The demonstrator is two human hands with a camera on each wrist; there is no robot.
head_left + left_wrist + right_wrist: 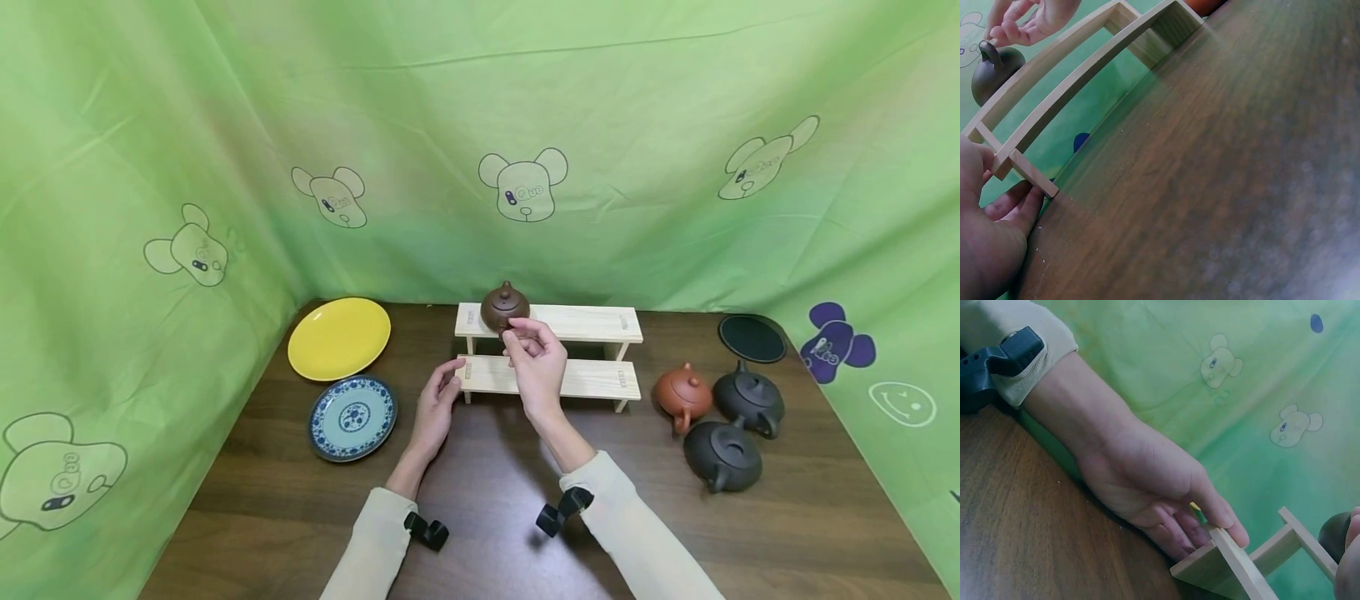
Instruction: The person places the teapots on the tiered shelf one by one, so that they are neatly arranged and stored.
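A dark brown teapot (505, 307) stands on the left part of the upper tier of a two-step wooden shelf (592, 322). My right hand (540, 362) is at its handle, thumb and forefinger pinching there and the other fingers curled. In the left wrist view the teapot (994, 78) shows its looped handle towards the camera, right by the right fingertips. My left hand (435, 408) grips the left end of the lower tier. Seen from the right wrist, the left hand (1147, 469) has its thumb on the board and its fingers bent against the side.
To the left lie a yellow plate (339, 339) and a blue-patterned plate (352, 418). A reddish teapot (683, 393) and two black teapots, one behind (748, 400) and one in front (723, 457), stand right of the shelf. A dark round plate (752, 338) lies behind them. Green cloth surrounds the table.
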